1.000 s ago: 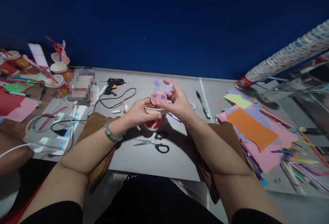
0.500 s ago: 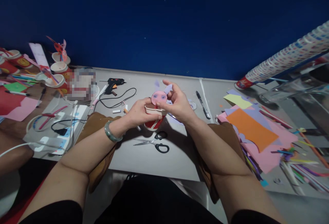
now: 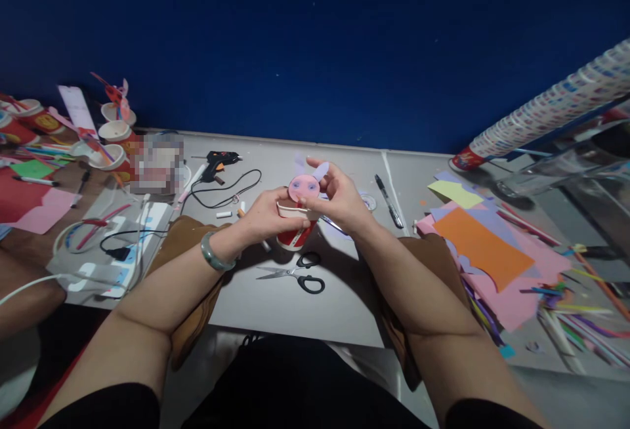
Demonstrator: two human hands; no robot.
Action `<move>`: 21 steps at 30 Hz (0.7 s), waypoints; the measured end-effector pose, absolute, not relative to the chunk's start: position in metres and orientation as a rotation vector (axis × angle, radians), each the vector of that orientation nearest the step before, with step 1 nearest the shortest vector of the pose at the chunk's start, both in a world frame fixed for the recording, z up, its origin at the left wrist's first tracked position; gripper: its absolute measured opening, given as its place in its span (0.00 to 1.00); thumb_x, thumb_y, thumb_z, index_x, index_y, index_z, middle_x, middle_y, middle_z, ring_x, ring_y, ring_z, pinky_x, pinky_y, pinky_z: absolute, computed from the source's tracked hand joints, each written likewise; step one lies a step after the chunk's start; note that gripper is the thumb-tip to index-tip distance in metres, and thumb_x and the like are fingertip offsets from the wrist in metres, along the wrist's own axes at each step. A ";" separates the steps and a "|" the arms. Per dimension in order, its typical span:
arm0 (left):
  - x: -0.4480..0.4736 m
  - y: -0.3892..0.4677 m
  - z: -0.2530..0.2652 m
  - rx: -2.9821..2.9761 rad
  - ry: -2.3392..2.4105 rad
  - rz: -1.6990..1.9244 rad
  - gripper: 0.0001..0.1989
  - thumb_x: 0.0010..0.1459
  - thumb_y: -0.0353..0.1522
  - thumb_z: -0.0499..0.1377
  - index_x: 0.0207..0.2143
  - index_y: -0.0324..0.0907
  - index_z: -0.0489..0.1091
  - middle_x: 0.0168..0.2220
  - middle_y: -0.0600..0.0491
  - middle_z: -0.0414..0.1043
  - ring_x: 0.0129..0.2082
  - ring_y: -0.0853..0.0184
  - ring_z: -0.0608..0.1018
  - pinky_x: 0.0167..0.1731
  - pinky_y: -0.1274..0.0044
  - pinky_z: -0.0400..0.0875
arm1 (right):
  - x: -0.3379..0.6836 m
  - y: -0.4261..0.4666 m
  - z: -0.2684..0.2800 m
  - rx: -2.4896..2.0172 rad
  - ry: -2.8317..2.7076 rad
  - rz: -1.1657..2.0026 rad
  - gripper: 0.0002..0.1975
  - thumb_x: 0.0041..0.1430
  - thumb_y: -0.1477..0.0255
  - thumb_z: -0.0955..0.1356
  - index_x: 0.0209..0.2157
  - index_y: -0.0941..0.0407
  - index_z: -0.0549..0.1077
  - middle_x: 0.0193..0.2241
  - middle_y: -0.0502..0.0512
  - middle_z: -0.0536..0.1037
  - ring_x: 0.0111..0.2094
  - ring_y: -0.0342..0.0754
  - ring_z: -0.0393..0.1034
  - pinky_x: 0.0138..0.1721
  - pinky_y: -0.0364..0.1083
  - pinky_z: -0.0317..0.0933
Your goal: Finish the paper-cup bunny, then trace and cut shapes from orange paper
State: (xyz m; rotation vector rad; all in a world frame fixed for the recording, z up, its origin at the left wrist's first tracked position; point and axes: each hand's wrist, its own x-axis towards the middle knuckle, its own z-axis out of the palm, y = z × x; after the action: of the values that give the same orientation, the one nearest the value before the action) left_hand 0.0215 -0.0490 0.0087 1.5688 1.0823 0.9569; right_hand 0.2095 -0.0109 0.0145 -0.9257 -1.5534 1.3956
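Note:
Between my hands, over the table, is a red paper cup (image 3: pixel 290 239) with a pale rim. My left hand (image 3: pixel 263 219) is closed around the cup's side and rim, its thumb across the front. At the cup's top edge stands a round pink paper face (image 3: pixel 304 188) with drawn eyes and two light purple ears. My right hand (image 3: pixel 342 196) pinches this face by its lower right side, the fingers behind it near the right ear. Just below the cup, black-handled scissors (image 3: pixel 295 273) lie partly spread on the table.
A black glue gun (image 3: pixel 220 165) with its cord lies at the back left, beside a white power strip (image 3: pixel 115 271). A black pen (image 3: pixel 388 201) is right of my hands. Coloured paper (image 3: pixel 482 245) and a long cup stack (image 3: pixel 546 107) are at the right; decorated cups (image 3: pixel 115 160) stand left.
The paper face and its ears have straightened slightly, with the right ear now pointing more upward. My right fingers have shifted a little to the left; the left hand holds its place.

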 end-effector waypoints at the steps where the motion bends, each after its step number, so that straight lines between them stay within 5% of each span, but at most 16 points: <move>1: 0.021 -0.049 0.008 1.575 1.093 0.949 0.19 0.46 0.35 0.72 0.42 0.38 0.80 0.40 0.48 0.84 0.40 0.60 0.83 0.44 0.71 0.76 | 0.209 -0.011 0.014 -0.932 -1.560 1.378 0.48 0.43 0.58 0.83 0.63 0.53 0.65 0.37 0.51 0.78 0.39 0.51 0.75 0.45 0.52 0.71; 15: 0.020 -0.049 0.010 1.543 1.068 0.967 0.19 0.46 0.36 0.73 0.41 0.37 0.80 0.40 0.47 0.84 0.40 0.59 0.84 0.45 0.70 0.77 | 0.207 -0.010 0.010 -0.883 -1.534 1.425 0.47 0.48 0.57 0.80 0.65 0.49 0.61 0.32 0.48 0.75 0.35 0.49 0.73 0.40 0.50 0.69; 21: 0.020 -0.048 0.013 1.532 1.079 1.005 0.23 0.44 0.37 0.74 0.43 0.37 0.80 0.40 0.47 0.85 0.41 0.58 0.84 0.45 0.70 0.78 | 0.209 -0.008 0.011 -0.877 -1.502 1.458 0.51 0.42 0.58 0.83 0.65 0.51 0.61 0.33 0.47 0.76 0.38 0.50 0.74 0.43 0.50 0.69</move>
State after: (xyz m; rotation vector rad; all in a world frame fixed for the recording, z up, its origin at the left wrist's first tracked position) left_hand 0.0196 -0.0476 0.0133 1.5321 1.0789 1.0048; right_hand 0.2089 -0.0077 0.0112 -0.8768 -1.5018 1.4585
